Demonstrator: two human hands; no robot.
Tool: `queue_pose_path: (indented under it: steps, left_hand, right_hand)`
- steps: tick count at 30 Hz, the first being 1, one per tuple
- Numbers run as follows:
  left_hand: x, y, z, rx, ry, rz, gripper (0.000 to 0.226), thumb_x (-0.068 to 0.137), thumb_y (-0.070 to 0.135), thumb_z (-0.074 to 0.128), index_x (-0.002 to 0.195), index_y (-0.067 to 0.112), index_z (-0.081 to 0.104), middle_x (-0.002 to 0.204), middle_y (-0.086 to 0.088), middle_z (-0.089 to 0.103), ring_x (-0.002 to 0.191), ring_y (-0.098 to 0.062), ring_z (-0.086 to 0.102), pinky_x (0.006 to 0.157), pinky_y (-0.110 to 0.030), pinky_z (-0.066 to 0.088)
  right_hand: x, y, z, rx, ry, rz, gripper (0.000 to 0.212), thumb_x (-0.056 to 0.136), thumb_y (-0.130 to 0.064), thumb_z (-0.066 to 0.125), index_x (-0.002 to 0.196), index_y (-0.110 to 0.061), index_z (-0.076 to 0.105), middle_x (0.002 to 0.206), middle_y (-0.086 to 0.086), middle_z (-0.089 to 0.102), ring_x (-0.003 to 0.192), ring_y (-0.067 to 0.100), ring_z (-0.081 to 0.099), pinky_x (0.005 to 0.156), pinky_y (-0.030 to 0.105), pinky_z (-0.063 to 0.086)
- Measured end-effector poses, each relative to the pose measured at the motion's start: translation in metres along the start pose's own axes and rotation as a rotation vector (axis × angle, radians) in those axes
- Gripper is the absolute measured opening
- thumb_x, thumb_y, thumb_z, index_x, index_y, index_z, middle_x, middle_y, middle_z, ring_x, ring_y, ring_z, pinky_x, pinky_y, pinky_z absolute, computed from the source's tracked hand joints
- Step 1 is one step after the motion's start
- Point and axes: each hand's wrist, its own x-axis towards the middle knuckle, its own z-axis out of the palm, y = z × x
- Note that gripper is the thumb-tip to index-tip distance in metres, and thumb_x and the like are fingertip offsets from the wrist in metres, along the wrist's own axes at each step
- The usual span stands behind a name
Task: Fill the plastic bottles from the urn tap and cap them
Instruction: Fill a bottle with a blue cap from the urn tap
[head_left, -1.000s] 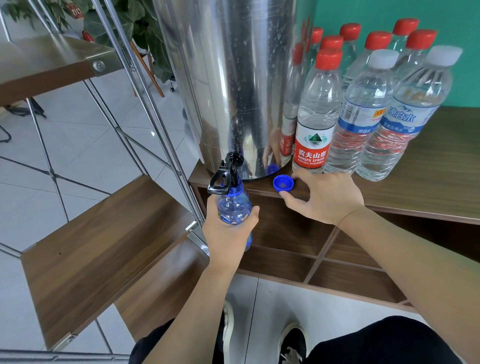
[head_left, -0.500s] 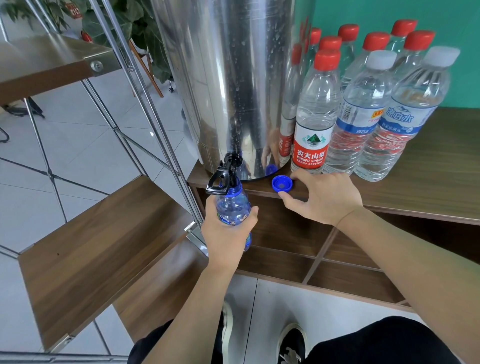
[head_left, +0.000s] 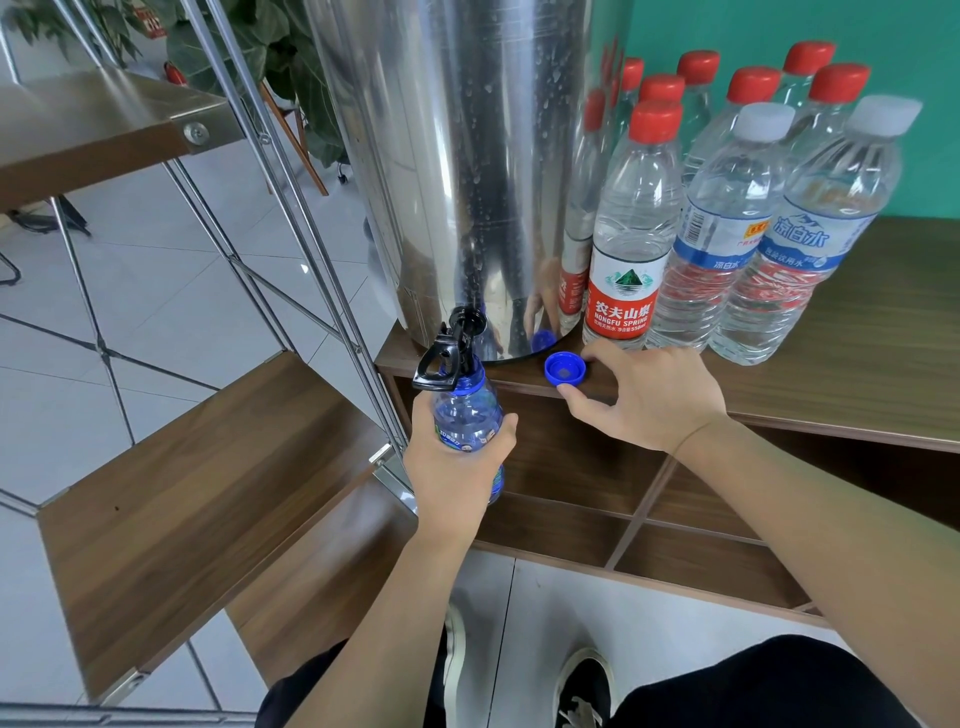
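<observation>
The red-capped bottle (head_left: 631, 228) standing at the desk's (head_left: 857, 364) front edge beside the urn is showing a red label reading "农夫山泉", "NONGFU SPRING" and "550ml". The two white-capped bottles (head_left: 727, 228) to its right are carrying blue bands reading "凉白水". The blue bottle (head_left: 462, 421) is bearing small print too tiny to read, and the red sign (head_left: 150, 23) by the plant is too blurred.

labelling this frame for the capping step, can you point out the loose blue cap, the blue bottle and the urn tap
blue cap (head_left: 564, 369): head view, open inside of the cap, facing up.
blue bottle (head_left: 464, 410): head view, the shoulder above the left hand's grip.
urn tap (head_left: 464, 326): head view, black tap body over the bottle's mouth.
</observation>
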Motion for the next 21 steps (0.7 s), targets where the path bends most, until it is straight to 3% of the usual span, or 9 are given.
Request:
queue_pose_path:
  steps: [6,12,16,21]
  left_hand:
    - [0.0001,-0.0009,-0.0001,0.0,0.001,0.003,0.064,0.072,0.022,0.094,0.124,0.025,0.057,0.11,0.017,0.069,0.105,-0.001,0.067,0.088,-0.015,0.055]
    - [0.0006,-0.0004,0.0002,0.009,0.0,0.005,0.064,0.072,0.023,0.095,0.123,0.026,0.057,0.108,0.018,0.069,0.103,0.001,0.066,0.089,-0.016,0.056]
    - [0.0008,-0.0005,0.0001,-0.008,0.004,0.0,0.061,0.071,0.022,0.095,0.12,0.027,0.058,0.105,0.024,0.069,0.101,0.001,0.067,0.088,-0.018,0.056]
    - [0.0001,0.0001,0.0004,-0.007,0.002,0.007,0.061,0.071,0.022,0.095,0.119,0.031,0.057,0.106,0.025,0.068,0.102,0.001,0.067,0.088,-0.018,0.055]
  right_hand:
    - [0.0002,0.0004,0.0018,-0.005,-0.015,0.01,0.062,0.09,-0.076,0.036,0.122,-0.03,0.062,0.053,-0.013,0.035,0.057,0.013,0.047,0.056,0.029,0.049]
    - [0.0005,0.0009,0.0022,-0.007,-0.007,0.005,0.064,0.09,-0.077,0.034,0.121,-0.029,0.062,0.055,-0.011,0.043,0.056,0.013,0.047,0.054,0.027,0.048]
    - [0.0012,0.0007,0.0015,0.0,0.002,0.005,0.062,0.09,-0.076,0.038,0.12,-0.028,0.064,0.053,-0.014,0.031,0.056,0.012,0.044,0.052,0.024,0.042]
    - [0.0004,0.0014,0.002,-0.001,0.001,-0.005,0.063,0.09,-0.077,0.036,0.122,-0.03,0.062,0.057,-0.011,0.047,0.059,0.014,0.056,0.055,0.027,0.049]
